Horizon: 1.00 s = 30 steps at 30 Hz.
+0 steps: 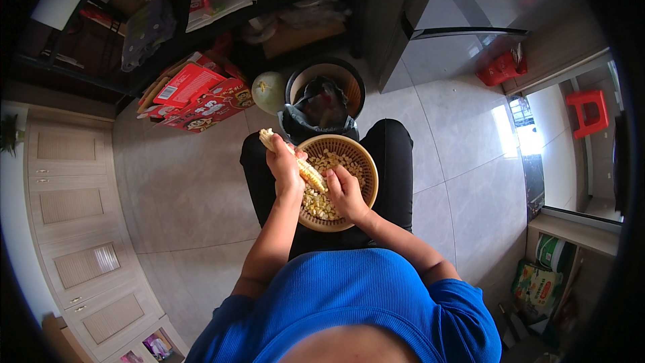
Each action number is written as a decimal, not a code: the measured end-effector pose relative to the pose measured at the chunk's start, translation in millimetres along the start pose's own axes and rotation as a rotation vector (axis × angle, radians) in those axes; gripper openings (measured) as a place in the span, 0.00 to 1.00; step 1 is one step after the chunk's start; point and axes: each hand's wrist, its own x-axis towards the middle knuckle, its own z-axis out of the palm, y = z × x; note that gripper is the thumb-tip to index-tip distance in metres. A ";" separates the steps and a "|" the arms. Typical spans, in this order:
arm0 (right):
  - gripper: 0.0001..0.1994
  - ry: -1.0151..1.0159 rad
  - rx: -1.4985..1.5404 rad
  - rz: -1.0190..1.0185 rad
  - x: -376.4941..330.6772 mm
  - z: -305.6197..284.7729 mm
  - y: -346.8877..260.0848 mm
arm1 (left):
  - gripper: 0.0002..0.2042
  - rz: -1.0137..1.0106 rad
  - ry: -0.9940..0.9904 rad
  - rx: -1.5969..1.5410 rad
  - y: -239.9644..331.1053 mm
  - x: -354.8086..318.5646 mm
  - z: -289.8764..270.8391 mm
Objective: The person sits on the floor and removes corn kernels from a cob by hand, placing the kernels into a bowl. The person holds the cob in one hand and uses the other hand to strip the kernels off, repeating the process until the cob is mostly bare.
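Pale yellow, elongated corn cob (pixel 312 176): located at the centre of the frame, slanting from upper left to lower right above a round, tan, slatted basket (pixel 373 176) on the lap. Small cream-yellow loose kernels (pixel 321 207) lie in the basket.

Left hand (pixel 285 163): grip wrapped around the cob's middle, the whitish end projecting toward the upper left. Right hand (pixel 344 193): fingers bent at the cob's lower-right end; whether they pinch a kernel cannot be told.

Handling, as judged: cob light and stiff, possibly slightly slippery if moist; kernels small and easily bruised. Soundest hold: around the middle, lower-right end exposed.
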 end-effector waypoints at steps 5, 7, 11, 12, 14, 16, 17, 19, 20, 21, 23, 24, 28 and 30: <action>0.11 -0.076 0.142 0.051 -0.4 -4.3 -11.3 | 0.13 0.034 0.050 -0.008 2.0 1.7 0.3; 0.11 -0.052 0.087 -0.077 -1.0 -3.8 -12.9 | 0.13 0.045 0.050 -0.027 1.7 6.3 -2.3; 0.10 0.056 -0.082 -0.221 -3.2 1.3 -11.7 | 0.14 0.004 0.063 -0.063 0.7 4.5 -2.6; 0.11 0.060 -0.117 -0.166 -1.1 -1.4 -11.0 | 0.14 -0.008 0.068 -0.063 0.1 4.6 -2.3; 0.11 0.092 -0.138 -0.141 2.0 -1.1 -5.2 | 0.14 -0.030 0.080 -0.061 -1.6 5.1 -2.7; 0.11 0.030 0.106 0.066 3.9 -3.4 -5.7 | 0.13 -0.027 0.020 -0.052 -0.9 3.6 -4.4; 0.11 -0.002 0.227 0.171 5.4 -5.1 -6.7 | 0.13 -0.024 -0.009 -0.047 -0.2 2.2 -6.0; 0.11 -0.036 0.353 0.345 12.0 -16.5 -1.9 | 0.13 -0.038 -0.079 -0.036 6.3 2.1 -13.7; 0.10 -0.051 0.063 0.143 14.1 -22.3 11.4 | 0.14 -0.047 -0.115 -0.029 9.5 2.1 -16.3; 0.09 -0.065 -0.226 -0.061 15.3 -27.5 23.0 | 0.14 -0.083 -0.144 -0.016 10.0 1.2 -18.4; 0.07 -0.287 -0.471 -0.139 15.7 -37.2 11.5 | 0.15 -0.143 -0.209 0.000 9.1 1.6 -25.9; 0.07 -0.364 -0.505 -0.254 14.6 -40.7 13.5 | 0.15 -0.210 -0.349 0.001 6.0 5.7 -36.4; 0.08 -0.470 -0.718 -0.186 8.1 -43.2 1.1 | 0.12 -0.318 -0.556 -0.026 9.6 -8.3 -33.0; 0.11 -0.490 -0.841 -0.048 6.6 -42.3 -16.1 | 0.10 -0.331 -0.599 -0.040 9.5 -7.2 -33.6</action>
